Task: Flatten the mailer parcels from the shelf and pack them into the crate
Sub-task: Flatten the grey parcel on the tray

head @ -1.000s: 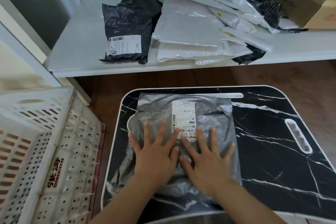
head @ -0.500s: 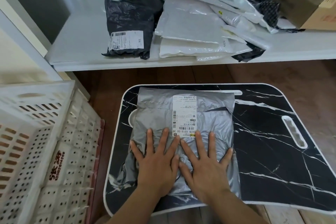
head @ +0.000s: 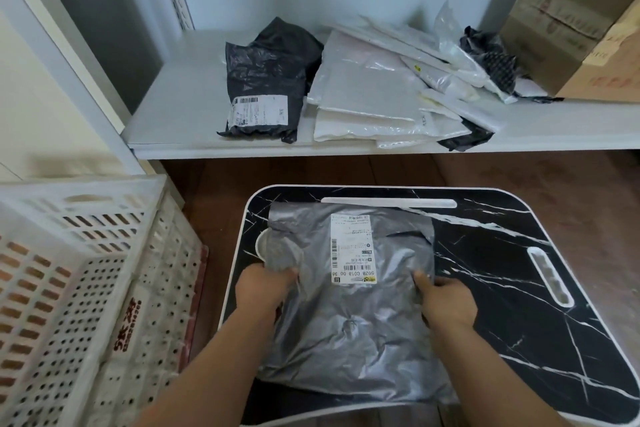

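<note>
From the head view, the grey mailer [head: 349, 291] was seen lying on the left half of the black marbled tray [head: 502, 288]. Its left edge was gripped by the left hand [head: 265, 289], its right edge by the right hand [head: 445, 302]. It was judged light, soft and slippery, best gripped by both side edges. The crate [head: 79, 288] stood just left.

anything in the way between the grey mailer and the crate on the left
Nothing visible. The grey mailer, gripped by the left hand and right hand, lies on the marble tray; the white crate sits open-topped just left.
</note>
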Demonstrator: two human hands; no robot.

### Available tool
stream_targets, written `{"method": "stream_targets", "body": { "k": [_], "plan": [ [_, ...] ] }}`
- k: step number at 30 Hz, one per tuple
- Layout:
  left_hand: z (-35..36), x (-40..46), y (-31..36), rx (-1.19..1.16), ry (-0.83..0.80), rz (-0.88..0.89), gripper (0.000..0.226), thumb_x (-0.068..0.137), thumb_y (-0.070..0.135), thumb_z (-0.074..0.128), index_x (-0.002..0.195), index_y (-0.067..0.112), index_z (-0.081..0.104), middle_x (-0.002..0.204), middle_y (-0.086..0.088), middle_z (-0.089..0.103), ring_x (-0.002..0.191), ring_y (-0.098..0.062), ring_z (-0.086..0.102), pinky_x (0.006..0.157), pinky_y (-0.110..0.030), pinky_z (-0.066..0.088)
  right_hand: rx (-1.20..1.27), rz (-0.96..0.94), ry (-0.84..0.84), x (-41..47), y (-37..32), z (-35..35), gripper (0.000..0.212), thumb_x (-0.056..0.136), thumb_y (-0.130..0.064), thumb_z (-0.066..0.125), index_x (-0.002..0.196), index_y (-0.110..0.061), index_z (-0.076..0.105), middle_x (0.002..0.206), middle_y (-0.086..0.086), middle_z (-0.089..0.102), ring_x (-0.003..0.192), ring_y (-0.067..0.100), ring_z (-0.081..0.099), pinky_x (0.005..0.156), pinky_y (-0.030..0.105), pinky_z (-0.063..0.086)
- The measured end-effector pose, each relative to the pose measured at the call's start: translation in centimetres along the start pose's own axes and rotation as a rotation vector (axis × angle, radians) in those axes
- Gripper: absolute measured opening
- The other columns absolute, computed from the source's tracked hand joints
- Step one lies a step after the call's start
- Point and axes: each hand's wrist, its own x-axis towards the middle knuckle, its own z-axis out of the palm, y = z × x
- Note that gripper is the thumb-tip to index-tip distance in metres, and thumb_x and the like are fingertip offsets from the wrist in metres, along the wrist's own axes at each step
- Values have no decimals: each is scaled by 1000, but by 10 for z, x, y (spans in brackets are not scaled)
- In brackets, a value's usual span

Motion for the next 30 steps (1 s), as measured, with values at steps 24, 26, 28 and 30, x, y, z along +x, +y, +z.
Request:
{"method": "stream_targets", "body": {
  "k": [24, 26, 28, 30],
  "plan": [
    [-415, 45, -37, 351, 661, 96, 3, 86, 14, 57, 86, 12, 60, 79, -7, 61, 63, -20, 51, 61, -32, 42, -245, -925, -478, -276, -201, 216, 28, 91, -3, 43, 105, -12, 65, 111, 5, 59, 96, 17, 56, 81, 21, 42],
    [-423, 71, -54, 353, 663, 45, 3, 86, 14, 56, 87, 13, 58, 75, -4, 56, 61, -17, 49, 58, -30, 40, -564, -1020, -490, -285, -205, 250, 32, 93, -8, 39, 116, -13, 61, 117, 6, 57, 108, 22, 56, 89, 28, 45],
    [-421, 101, -79, 374, 603, 11, 5, 85, 13, 55, 90, 14, 57, 77, -2, 56, 63, -17, 51, 55, -27, 40, -921, -1094, -519, -289, -207, 283, 32, 94, -13, 40, 120, -12, 59, 126, 9, 54, 118, 26, 50, 97, 32, 40],
    [-408, 132, -106, 418, 540, 13, 16, 84, 11, 52, 98, 12, 59, 85, -4, 61, 71, -21, 56, 56, -28, 42, -1210, -1130, -576, -286, -207, 308, 33, 94, -16, 42, 123, -11, 57, 134, 12, 50, 126, 32, 41, 106, 38, 33]
  ]
}}
